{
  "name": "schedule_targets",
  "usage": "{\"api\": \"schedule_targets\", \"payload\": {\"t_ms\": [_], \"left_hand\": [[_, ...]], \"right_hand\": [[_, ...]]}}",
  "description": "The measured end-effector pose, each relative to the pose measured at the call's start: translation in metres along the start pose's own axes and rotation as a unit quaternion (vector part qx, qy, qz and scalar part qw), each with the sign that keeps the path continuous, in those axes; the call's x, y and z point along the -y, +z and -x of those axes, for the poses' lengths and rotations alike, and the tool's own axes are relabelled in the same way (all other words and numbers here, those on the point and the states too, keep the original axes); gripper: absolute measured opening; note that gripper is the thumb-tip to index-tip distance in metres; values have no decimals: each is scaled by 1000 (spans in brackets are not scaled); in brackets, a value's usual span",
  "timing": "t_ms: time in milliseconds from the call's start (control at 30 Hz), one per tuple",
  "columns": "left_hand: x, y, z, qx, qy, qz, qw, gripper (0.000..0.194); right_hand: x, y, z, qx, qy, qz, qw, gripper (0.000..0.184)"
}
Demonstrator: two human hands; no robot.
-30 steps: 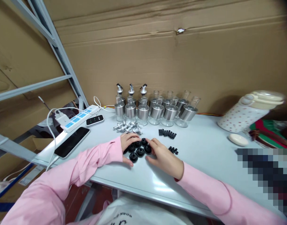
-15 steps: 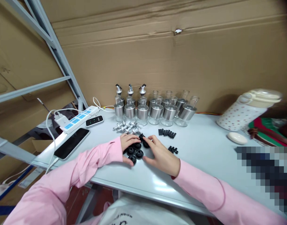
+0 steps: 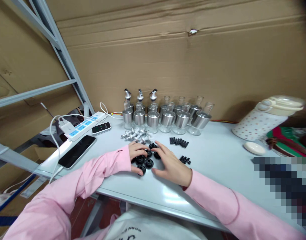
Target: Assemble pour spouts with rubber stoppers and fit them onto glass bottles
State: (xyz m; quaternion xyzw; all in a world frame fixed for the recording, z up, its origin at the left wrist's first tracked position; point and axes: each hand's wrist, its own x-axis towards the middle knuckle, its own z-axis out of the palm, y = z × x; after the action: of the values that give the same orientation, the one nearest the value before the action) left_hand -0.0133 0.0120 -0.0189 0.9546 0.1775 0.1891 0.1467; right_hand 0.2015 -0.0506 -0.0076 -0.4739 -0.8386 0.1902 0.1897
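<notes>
Several round black stoppers (image 3: 149, 163) lie in a loose cluster on the table between my hands. My left hand (image 3: 136, 153) rests along the cluster's left side, its fingers and thumb spread and touching some stoppers; it covers part of them. On the other side, my right hand (image 3: 167, 163) is curved round with fingers apart, fingertips by the stoppers at the right edge. Just behind lies a pile of silver pourer spouts (image 3: 136, 135). To the right are a group of black strip-like pieces (image 3: 179, 142) and a group of small black caps (image 3: 185, 160).
Glass bottles with metal sleeves (image 3: 167, 117) stand in two rows at the back; three rear ones carry pourers. At left are a phone (image 3: 78, 151), a power strip (image 3: 85, 126) and a small black device (image 3: 101, 128). A dotted flask (image 3: 260, 121) and a white oval object (image 3: 254, 148) sit right.
The view has shifted slightly. My hands stay around the stoppers, with the right fingers lifted a little and the far stopper showing more.
</notes>
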Motion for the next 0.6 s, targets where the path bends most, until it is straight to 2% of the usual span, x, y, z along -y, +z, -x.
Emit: {"api": "schedule_targets", "payload": {"t_ms": [100, 233, 400, 600], "left_hand": [[2, -1, 0, -3, -10, 13, 1000, 62], [3, -1, 1, -22, -31, 30, 999, 67], [3, 1, 1, -13, -20, 26, 999, 79], [3, 2, 0, -13, -23, -2, 1000, 81]], "right_hand": [[-2, 2, -1, 37, -5, -34, 999, 63], [-2, 4, 0, 25, -21, -69, 997, 73], [-1, 9, 1, 20, -53, -94, 994, 87], [6, 11, 1, 64, -23, -73, 995, 96]]}}
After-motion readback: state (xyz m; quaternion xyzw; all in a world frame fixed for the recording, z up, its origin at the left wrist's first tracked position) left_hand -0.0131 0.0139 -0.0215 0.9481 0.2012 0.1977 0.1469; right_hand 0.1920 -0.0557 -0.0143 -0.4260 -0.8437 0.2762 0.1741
